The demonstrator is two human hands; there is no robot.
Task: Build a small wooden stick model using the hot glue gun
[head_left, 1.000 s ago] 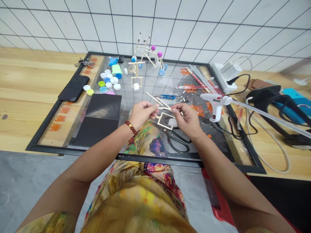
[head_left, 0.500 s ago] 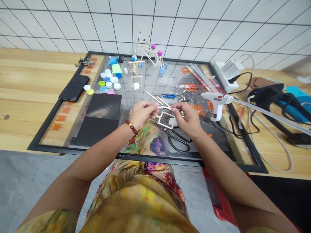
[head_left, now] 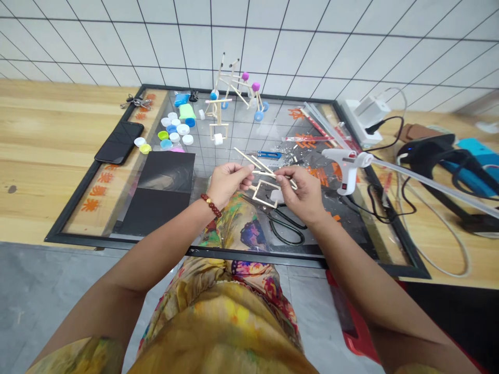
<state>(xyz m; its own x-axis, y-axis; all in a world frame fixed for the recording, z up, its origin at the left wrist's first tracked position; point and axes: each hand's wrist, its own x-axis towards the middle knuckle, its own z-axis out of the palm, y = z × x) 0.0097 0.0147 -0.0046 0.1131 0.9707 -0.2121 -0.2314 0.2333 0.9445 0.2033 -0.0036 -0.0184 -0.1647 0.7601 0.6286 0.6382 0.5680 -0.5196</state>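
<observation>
- Wooden sticks (head_left: 263,166), thin and pale: raised between both hands above the glass board (head_left: 253,255), converging at narrow angles.
- Right hand (head_left: 302,192): thumb and forefinger pinched on the sticks where they meet, presumably so I have that joint steady.
- Left hand (head_left: 230,182): fingertips closed on the sticks further along, perhaps to govern the angle; exactly which stick they grip, I cannot tell.
- Stick frame (head_left: 254,191): just below the hands, overlapping the scissors (head_left: 268,209), likely for quick reach.
- Glue gun (head_left: 343,157): right of my right hand, nozzle pointing left, conveniently sided, I judge.
- Bottle caps (head_left: 183,129): clustered beyond the black sheets (head_left: 154,213), seemingly clear of my working space.
</observation>
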